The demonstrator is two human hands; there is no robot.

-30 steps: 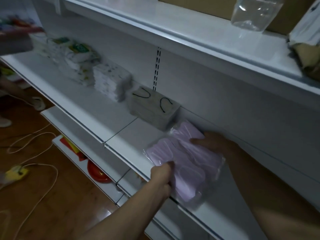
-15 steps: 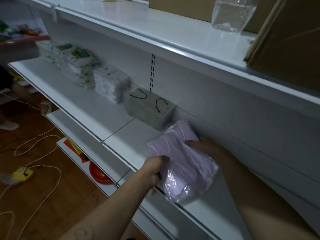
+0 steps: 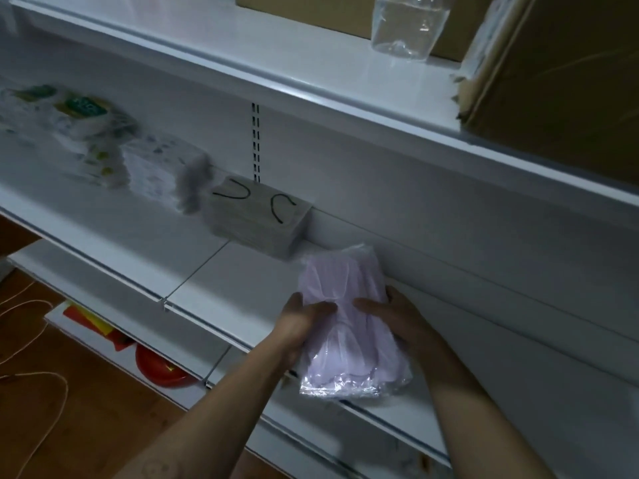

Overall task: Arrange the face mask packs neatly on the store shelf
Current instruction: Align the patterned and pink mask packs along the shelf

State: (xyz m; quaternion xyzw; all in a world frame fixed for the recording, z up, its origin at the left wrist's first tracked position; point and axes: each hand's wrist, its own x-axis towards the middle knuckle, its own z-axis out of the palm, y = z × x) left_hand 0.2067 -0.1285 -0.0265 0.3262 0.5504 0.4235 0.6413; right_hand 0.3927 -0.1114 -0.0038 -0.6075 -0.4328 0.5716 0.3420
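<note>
On the white shelf (image 3: 242, 271), just right of a grey mask stack (image 3: 259, 221) with black ear loops, the left hand (image 3: 304, 321) and right hand (image 3: 392, 318) each grip a side of a crinkled clear pack of lilac face masks (image 3: 345, 281), while green labels (image 3: 81, 107) on farther packs (image 3: 152, 174) blur unreadably.

A clear bottle (image 3: 409, 25) stands near a cardboard box (image 3: 560, 81).
</note>
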